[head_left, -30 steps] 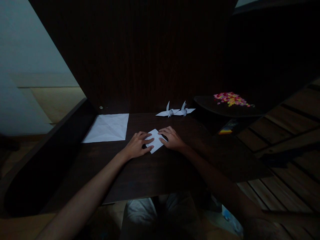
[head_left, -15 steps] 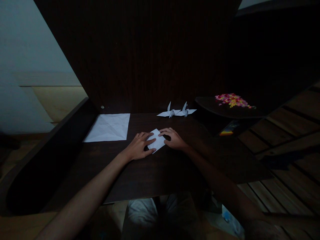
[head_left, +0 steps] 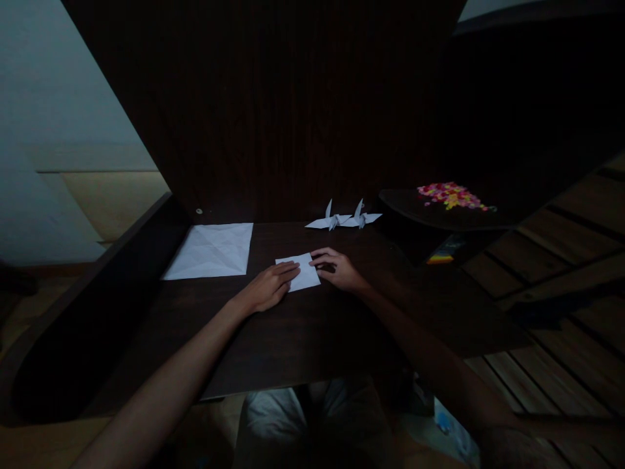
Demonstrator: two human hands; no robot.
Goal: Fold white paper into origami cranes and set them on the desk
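Note:
A small folded square of white paper (head_left: pixel 305 276) lies on the dark desk in front of me. My left hand (head_left: pixel 271 285) rests flat across its left part, fingers stretched out and covering some of it. At the paper's upper right edge is my right hand (head_left: pixel 338 268), its slightly bent fingertips touching the paper and a gap showing between fingers and thumb. Behind the hands, two white origami cranes (head_left: pixel 343 220) stand side by side. To the left lies a larger creased sheet of white paper (head_left: pixel 212 251).
A dark upright panel (head_left: pixel 273 117) rises behind the desk (head_left: pixel 273 352), and a raised side board (head_left: pixel 92 312) bounds it on the left. On the right, a rounded shelf (head_left: pixel 410 212) bears a pile of small pink, red and yellow pieces (head_left: pixel 454 195). Wooden slats (head_left: pixel 561 365) lie beyond.
The folded paper has turned from a diamond position to lie more squarely. My left hand's spread fingers have come together and lie flat on it; the right hand stays at its right edge.

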